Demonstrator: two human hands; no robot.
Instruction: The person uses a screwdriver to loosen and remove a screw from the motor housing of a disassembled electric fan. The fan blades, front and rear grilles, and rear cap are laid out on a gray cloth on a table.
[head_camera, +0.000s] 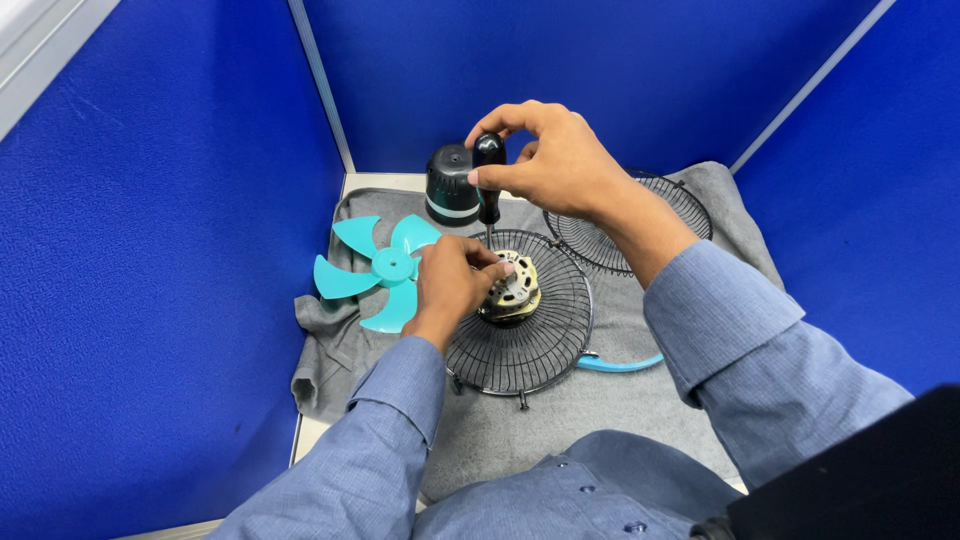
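Observation:
My right hand (555, 160) grips the black handle of a screwdriver (488, 182), held upright with its shaft pointing down at a fan motor (513, 288). The motor sits in the middle of a black wire fan guard (545, 340) lying flat on a grey cloth (540, 420). My left hand (450, 282) rests on the left side of the motor, fingers curled against it near the screwdriver tip.
A teal fan blade (380, 268) lies left of the guard. A black motor cover (451, 185) stands behind it. A second wire guard (625, 225) lies at the back right, and a teal ring edge (620, 363) shows beneath the front guard. Blue partition walls (150, 300) surround the table.

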